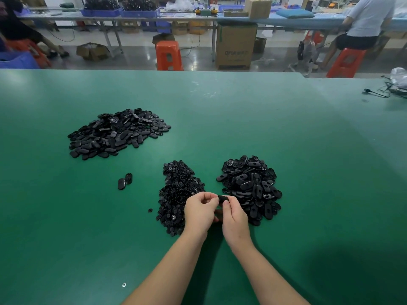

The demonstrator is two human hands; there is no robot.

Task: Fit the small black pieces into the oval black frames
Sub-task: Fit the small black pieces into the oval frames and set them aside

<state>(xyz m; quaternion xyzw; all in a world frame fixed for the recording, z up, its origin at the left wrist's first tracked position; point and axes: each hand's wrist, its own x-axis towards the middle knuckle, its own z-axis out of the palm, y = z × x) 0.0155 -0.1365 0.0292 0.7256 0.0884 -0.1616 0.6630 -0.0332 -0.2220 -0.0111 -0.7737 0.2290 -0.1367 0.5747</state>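
We see two bare hands meeting just above a green surface (242,119). The right hand (234,219) pinches an oval black frame (223,198) between thumb and fingers, holding it up between the two hands. The left hand (199,211) has its fingers curled toward that frame; we judge it holds or presses a small black piece into it, but the piece itself is hidden by the fingers and we cannot tell.

Just beyond the left hand lies a heap of small black pieces (178,190), with one stray piece (150,210) on the surface beside it. Just beyond the right hand is a heap of oval frames (251,186), many showing an open slot, which we take to be unfilled. Farther off to the left sit two lone ovals (124,181), touching each other, and well beyond them a large third heap of ovals (116,133) that look closed over; we judge these are the finished ones.

By that reading, a good share of the work is done, yet both supply heaps remain sizeable, so much is left. The current fit appears to be in progress, not yet set aside.

Past the far edge of the surface are orange stools (168,55), a cardboard box (235,46), and a seated person (363,23) at another bench.
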